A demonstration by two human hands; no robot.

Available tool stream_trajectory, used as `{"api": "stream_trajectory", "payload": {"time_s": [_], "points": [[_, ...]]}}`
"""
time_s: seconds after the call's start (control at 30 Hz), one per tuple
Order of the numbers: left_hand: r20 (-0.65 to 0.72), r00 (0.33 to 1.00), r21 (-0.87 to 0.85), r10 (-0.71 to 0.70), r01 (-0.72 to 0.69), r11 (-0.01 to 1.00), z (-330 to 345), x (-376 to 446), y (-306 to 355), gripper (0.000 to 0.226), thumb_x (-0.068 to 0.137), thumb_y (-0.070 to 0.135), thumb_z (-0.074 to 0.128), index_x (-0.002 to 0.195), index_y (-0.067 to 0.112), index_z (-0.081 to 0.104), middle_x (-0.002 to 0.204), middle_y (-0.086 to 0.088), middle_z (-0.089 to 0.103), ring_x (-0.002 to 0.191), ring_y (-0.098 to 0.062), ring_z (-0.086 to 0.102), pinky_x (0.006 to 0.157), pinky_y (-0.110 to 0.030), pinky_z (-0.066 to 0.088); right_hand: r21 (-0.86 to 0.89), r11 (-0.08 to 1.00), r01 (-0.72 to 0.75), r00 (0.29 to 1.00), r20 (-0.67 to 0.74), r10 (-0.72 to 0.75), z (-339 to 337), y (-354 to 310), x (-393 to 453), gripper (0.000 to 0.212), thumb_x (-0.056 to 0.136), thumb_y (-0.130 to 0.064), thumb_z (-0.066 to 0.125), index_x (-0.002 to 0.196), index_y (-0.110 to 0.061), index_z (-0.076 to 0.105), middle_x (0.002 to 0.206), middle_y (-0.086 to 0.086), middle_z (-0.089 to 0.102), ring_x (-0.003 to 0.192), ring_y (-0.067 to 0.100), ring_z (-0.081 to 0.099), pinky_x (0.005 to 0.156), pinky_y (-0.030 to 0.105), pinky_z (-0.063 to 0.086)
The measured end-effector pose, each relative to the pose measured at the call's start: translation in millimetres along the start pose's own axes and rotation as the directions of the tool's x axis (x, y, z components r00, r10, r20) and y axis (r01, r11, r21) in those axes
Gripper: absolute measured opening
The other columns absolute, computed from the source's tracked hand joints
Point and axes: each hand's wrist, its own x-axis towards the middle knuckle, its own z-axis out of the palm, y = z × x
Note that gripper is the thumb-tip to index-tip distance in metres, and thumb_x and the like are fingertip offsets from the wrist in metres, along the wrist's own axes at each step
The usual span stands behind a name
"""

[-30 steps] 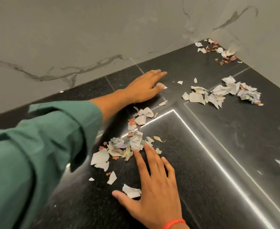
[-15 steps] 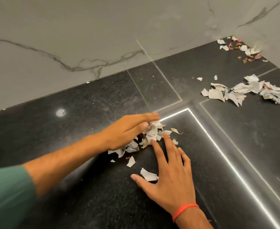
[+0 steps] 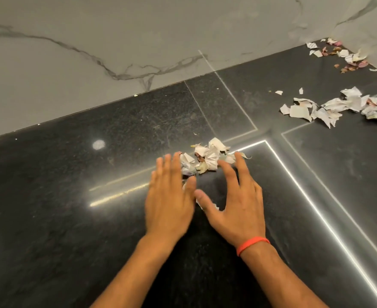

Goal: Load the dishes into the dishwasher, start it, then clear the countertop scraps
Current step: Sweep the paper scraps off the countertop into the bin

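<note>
A small heap of torn paper and peel scraps (image 3: 207, 157) lies bunched on the black stone countertop (image 3: 72, 218). My left hand (image 3: 168, 196) lies flat just below and left of the heap, fingers straight, fingertips touching its left edge. Beside it, my right hand (image 3: 234, 201), with an orange band on the wrist, is spread flat, its fingertips at the heap's right side. One white scrap (image 3: 209, 206) shows between the two thumbs. Neither hand holds anything.
A second, larger pile of paper scraps (image 3: 329, 108) lies at the right. A third scatter of paper and pinkish peel (image 3: 343, 56) sits in the far corner against the marble wall (image 3: 116, 41). Bright light strips reflect on the countertop.
My left hand swept the scattered scraps in from the wall side into one tight heap, then turned to lie flat beside my right hand. The right hand stayed near the heap.
</note>
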Motion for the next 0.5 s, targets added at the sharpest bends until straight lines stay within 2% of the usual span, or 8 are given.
{"api": "stream_trajectory", "payload": {"time_s": [0.07,0.13,0.2,0.27,0.3,0.4,0.5], "points": [[0.029,0.995,-0.012,0.1,-0.099,0.995,17.1,8.1,25.2,0.076,0.102,0.06,0.012,0.165,0.02,0.005,0.173,-0.003,0.005,0.159,-0.018,-0.004,0.129,-0.038,0.005,0.128,0.992,0.003,0.997,-0.078,0.007,-0.8,2.0,0.4,0.075,0.087,-0.07,0.05,0.149,-0.028,0.04,0.167,0.0,0.016,0.147,0.015,0.031,0.11,0.04,0.036],[0.066,0.981,-0.042,0.18,-0.178,0.983,25.1,13.8,42.8,0.074,0.101,0.058,0.013,0.165,0.023,0.002,0.173,0.002,0.001,0.159,-0.014,-0.004,0.129,-0.034,0.004,0.271,0.963,0.015,0.988,-0.152,0.027,-6.7,6.1,-2.0,0.072,0.091,-0.063,0.05,0.149,-0.022,0.041,0.166,0.005,0.018,0.151,0.012,0.024,0.115,0.033,0.032],[0.048,0.971,-0.201,0.235,-0.221,0.954,23.4,17.3,48.8,0.065,0.104,0.051,0.019,0.165,0.027,0.011,0.173,0.005,0.007,0.158,-0.008,0.001,0.129,-0.037,0.01,0.32,0.947,0.035,0.979,-0.2,0.031,-17.7,17.4,-4.7,0.07,0.094,-0.059,0.05,0.149,-0.018,0.042,0.165,0.008,0.019,0.153,0.012,0.019,0.12,0.03,0.025],[-0.049,0.972,-0.403,0.23,-0.23,0.886,10.3,14.1,41.5,0.051,0.11,0.041,0.032,0.16,0.032,0.028,0.17,0.005,0.021,0.157,-0.005,0.009,0.128,-0.047,0.016,0.241,0.97,0.035,0.979,-0.204,0.016,-37.4,40.7,-8.9,0.069,0.094,-0.059,0.049,0.15,-0.02,0.04,0.165,0.009,0.019,0.154,0.016,0.018,0.122,0.034,0.023],[-0.094,0.976,-0.425,0.195,-0.217,0.879,3.6,10.4,31.7,0.048,0.11,0.038,0.037,0.157,0.033,0.034,0.169,0.006,0.025,0.157,-0.005,0.011,0.127,-0.051,0.017,0.19,0.982,0.016,0.981,-0.193,0.021,-50.0,56.9,-10.7,0.07,0.093,-0.06,0.048,0.15,-0.021,0.039,0.165,0.01,0.02,0.153,0.019,0.02,0.122,0.04,0.025],[-0.095,0.995,-0.342,0.036,-0.066,0.937,-14.0,-8.1,-4.1,0.055,0.107,0.044,0.041,0.159,0.031,0.031,0.17,0.007,0.019,0.157,-0.006,0.007,0.129,-0.05,0.008,-0.057,0.994,-0.095,0.991,-0.103,0.088,-91.3,117.7,-15.1,0.077,0.09,-0.069,0.039,0.153,-0.024,0.036,0.164,0.009,0.024,0.148,0.03,0.031,0.117,0.053,0.032],[-0.044,0.998,-0.123,-0.05,0.044,0.991,-19.3,-31.6,-20.9,0.067,0.104,0.057,0.037,0.163,0.03,0.02,0.172,0.004,0.008,0.158,-0.009,-0.002,0.128,-0.034,-0.003,-0.265,0.946,-0.185,0.982,-0.015,0.188,-110.1,152.8,-19.1,0.086,0.087,-0.079,0.029,0.154,-0.024,0.033,0.163,0.009,0.026,0.145,0.033,0.035,0.115,0.056,0.031]]}}
